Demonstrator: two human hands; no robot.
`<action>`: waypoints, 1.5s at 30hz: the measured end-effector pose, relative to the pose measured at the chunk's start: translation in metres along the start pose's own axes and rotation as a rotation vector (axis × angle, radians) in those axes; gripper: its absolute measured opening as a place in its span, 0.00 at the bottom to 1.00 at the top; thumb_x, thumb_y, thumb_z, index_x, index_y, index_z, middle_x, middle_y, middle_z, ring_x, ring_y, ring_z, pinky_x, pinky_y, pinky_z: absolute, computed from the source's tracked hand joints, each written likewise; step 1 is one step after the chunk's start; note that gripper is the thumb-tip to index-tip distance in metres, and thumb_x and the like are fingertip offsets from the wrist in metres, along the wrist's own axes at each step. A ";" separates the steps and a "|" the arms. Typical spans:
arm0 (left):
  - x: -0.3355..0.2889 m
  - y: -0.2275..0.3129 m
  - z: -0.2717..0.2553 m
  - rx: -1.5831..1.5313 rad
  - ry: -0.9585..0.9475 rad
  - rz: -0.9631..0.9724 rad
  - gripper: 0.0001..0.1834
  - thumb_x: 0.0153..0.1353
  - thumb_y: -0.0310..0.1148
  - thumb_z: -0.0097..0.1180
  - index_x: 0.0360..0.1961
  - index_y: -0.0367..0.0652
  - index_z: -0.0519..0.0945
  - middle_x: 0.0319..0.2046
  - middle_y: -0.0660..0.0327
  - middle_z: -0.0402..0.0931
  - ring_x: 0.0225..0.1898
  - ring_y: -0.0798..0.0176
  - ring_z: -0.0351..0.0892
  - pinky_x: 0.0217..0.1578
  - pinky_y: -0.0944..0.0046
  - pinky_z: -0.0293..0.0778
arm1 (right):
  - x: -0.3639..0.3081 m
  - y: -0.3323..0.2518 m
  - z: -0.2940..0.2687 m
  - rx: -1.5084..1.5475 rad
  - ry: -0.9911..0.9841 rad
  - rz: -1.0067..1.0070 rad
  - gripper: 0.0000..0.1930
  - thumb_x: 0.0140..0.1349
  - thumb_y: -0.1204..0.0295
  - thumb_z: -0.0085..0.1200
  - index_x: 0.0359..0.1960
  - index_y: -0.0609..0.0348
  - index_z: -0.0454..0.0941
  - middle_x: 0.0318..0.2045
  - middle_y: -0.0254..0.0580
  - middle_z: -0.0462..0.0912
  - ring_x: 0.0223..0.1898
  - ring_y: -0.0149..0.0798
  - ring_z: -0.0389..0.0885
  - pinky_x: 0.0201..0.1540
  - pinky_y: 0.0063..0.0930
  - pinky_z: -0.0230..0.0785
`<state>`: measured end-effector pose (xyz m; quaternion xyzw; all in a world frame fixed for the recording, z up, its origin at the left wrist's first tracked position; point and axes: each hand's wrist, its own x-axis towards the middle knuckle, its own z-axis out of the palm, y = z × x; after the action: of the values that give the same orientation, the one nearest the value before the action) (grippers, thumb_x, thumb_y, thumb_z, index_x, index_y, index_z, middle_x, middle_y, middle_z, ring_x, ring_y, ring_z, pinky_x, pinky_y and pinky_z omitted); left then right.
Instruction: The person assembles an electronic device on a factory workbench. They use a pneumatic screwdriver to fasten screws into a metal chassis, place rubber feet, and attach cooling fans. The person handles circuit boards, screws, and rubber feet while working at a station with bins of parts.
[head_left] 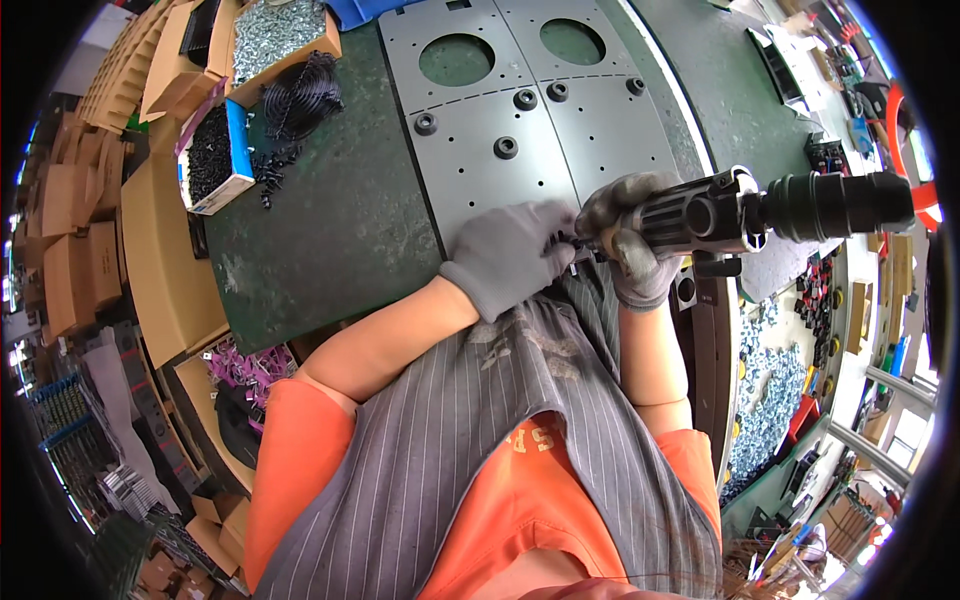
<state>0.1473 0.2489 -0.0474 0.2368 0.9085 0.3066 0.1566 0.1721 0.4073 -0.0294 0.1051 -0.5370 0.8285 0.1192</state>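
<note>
A drill-like power tool (700,215) lies sideways in my right hand (635,235), its thick black nose toward the right. Gloved fingers wrap round the tool's left part. My left hand (510,255), in a grey glove, is closed with the fingertips pinched close to the right hand. Small dark bits show at those fingertips, too small to name. Both hands are over the near edge of two grey metal panels (480,180). Each panel has a large round cutout and small holes. Several round black bushings (506,148) sit on the panels.
The panels lie on a dark green worktable (330,220). At the far left are a box of black screws (213,160), a carton of silver screws (280,40) and a black coil (303,97). Purple parts (250,370) fill a carton below. Silver hardware (765,400) lies at the right.
</note>
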 end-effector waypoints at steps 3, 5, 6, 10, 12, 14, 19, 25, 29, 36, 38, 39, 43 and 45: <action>0.006 -0.022 -0.010 -0.572 0.220 0.074 0.17 0.63 0.37 0.52 0.51 0.45 0.77 0.37 0.59 0.77 0.32 0.62 0.78 0.30 0.59 0.75 | 0.002 0.001 -0.002 -0.002 -0.053 0.019 0.28 0.51 0.68 0.70 0.50 0.60 0.69 0.30 0.42 0.76 0.30 0.39 0.78 0.32 0.33 0.76; 0.008 -0.040 -0.020 -1.364 0.043 -0.196 0.19 0.63 0.32 0.49 0.55 0.42 0.74 0.37 0.61 0.76 0.30 0.69 0.73 0.26 0.67 0.72 | 0.006 -0.001 -0.005 0.018 -0.139 0.039 0.25 0.53 0.75 0.62 0.53 0.61 0.68 0.32 0.40 0.78 0.33 0.36 0.80 0.37 0.30 0.76; 0.008 -0.049 -0.025 -1.753 -0.062 -0.340 0.20 0.62 0.30 0.48 0.56 0.41 0.73 0.38 0.62 0.75 0.29 0.72 0.71 0.24 0.71 0.70 | 0.008 -0.002 -0.007 0.029 -0.188 0.052 0.25 0.54 0.79 0.58 0.55 0.61 0.68 0.33 0.39 0.79 0.35 0.34 0.81 0.40 0.29 0.77; 0.001 -0.061 -0.036 -1.986 -0.184 -0.210 0.20 0.69 0.32 0.47 0.58 0.35 0.70 0.38 0.63 0.75 0.24 0.77 0.66 0.19 0.79 0.61 | 0.016 -0.011 -0.011 0.105 -0.182 0.114 0.29 0.51 0.81 0.61 0.57 0.62 0.67 0.32 0.39 0.79 0.34 0.34 0.81 0.38 0.29 0.77; -0.006 -0.057 -0.038 -1.836 -0.140 -0.178 0.21 0.70 0.33 0.46 0.60 0.34 0.69 0.37 0.64 0.75 0.23 0.77 0.65 0.19 0.79 0.61 | 0.016 -0.016 -0.007 0.093 -0.161 0.054 0.30 0.50 0.75 0.65 0.56 0.62 0.67 0.31 0.42 0.79 0.30 0.37 0.80 0.32 0.31 0.76; -0.009 -0.051 -0.040 -1.764 -0.107 -0.160 0.21 0.71 0.33 0.45 0.61 0.33 0.68 0.37 0.65 0.75 0.23 0.77 0.65 0.19 0.79 0.62 | 0.018 -0.023 -0.002 0.084 -0.137 -0.042 0.32 0.51 0.68 0.68 0.55 0.62 0.65 0.30 0.44 0.78 0.25 0.38 0.77 0.27 0.32 0.73; -0.008 -0.039 -0.034 -1.827 -0.140 -0.241 0.21 0.70 0.30 0.44 0.61 0.32 0.69 0.38 0.65 0.75 0.28 0.76 0.68 0.23 0.79 0.65 | 0.036 -0.043 0.011 0.215 -0.261 -0.247 0.29 0.55 0.65 0.59 0.57 0.60 0.65 0.29 0.40 0.75 0.24 0.38 0.74 0.28 0.32 0.70; -0.017 -0.034 -0.012 -1.842 -0.166 -0.300 0.20 0.74 0.41 0.45 0.52 0.34 0.75 0.28 0.65 0.74 0.24 0.75 0.67 0.19 0.78 0.64 | 0.043 -0.044 0.033 0.237 -0.204 -0.368 0.30 0.54 0.60 0.56 0.58 0.58 0.66 0.27 0.38 0.72 0.23 0.37 0.72 0.27 0.31 0.66; -0.023 -0.034 -0.003 -1.890 -0.292 -0.236 0.23 0.75 0.47 0.40 0.40 0.36 0.77 0.20 0.65 0.67 0.17 0.75 0.60 0.14 0.76 0.58 | 0.044 -0.038 0.041 0.215 -0.157 -0.374 0.30 0.54 0.59 0.56 0.58 0.58 0.67 0.26 0.37 0.70 0.22 0.36 0.72 0.27 0.31 0.65; -0.028 -0.026 -0.006 -1.957 -0.402 -0.291 0.25 0.75 0.47 0.38 0.40 0.34 0.77 0.18 0.65 0.65 0.15 0.74 0.57 0.14 0.76 0.57 | 0.038 -0.032 0.046 0.237 -0.172 -0.324 0.30 0.54 0.60 0.57 0.57 0.58 0.66 0.25 0.37 0.70 0.21 0.37 0.71 0.26 0.32 0.65; -0.031 -0.018 -0.011 -1.873 -0.344 -0.276 0.25 0.76 0.47 0.37 0.40 0.35 0.77 0.18 0.66 0.64 0.15 0.75 0.56 0.14 0.76 0.57 | 0.036 -0.032 0.045 0.201 -0.179 -0.335 0.29 0.54 0.61 0.57 0.57 0.58 0.65 0.26 0.39 0.71 0.22 0.38 0.72 0.26 0.33 0.66; -0.032 -0.015 -0.013 -1.825 -0.313 -0.267 0.25 0.76 0.47 0.37 0.40 0.35 0.77 0.18 0.66 0.64 0.15 0.75 0.56 0.15 0.76 0.57 | 0.035 -0.032 0.044 0.189 -0.188 -0.341 0.29 0.54 0.62 0.57 0.57 0.58 0.65 0.26 0.39 0.71 0.22 0.38 0.73 0.26 0.34 0.66; -0.032 -0.002 -0.018 -1.643 -0.143 -0.306 0.24 0.76 0.46 0.36 0.41 0.35 0.77 0.19 0.68 0.63 0.17 0.75 0.56 0.16 0.76 0.56 | 0.034 -0.029 0.041 0.223 -0.235 -0.399 0.28 0.54 0.63 0.56 0.56 0.58 0.65 0.28 0.42 0.74 0.24 0.39 0.75 0.27 0.34 0.67; -0.032 0.001 -0.017 -1.606 -0.086 -0.333 0.24 0.76 0.46 0.36 0.42 0.35 0.77 0.19 0.68 0.62 0.18 0.76 0.56 0.16 0.76 0.56 | 0.032 -0.027 0.040 0.213 -0.191 -0.410 0.28 0.55 0.63 0.56 0.56 0.58 0.65 0.29 0.41 0.74 0.24 0.38 0.74 0.27 0.34 0.66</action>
<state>0.1673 0.2250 -0.0295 -0.0738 0.4286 0.8268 0.3566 0.1516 0.3842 0.0192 0.3016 -0.4232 0.8252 0.2215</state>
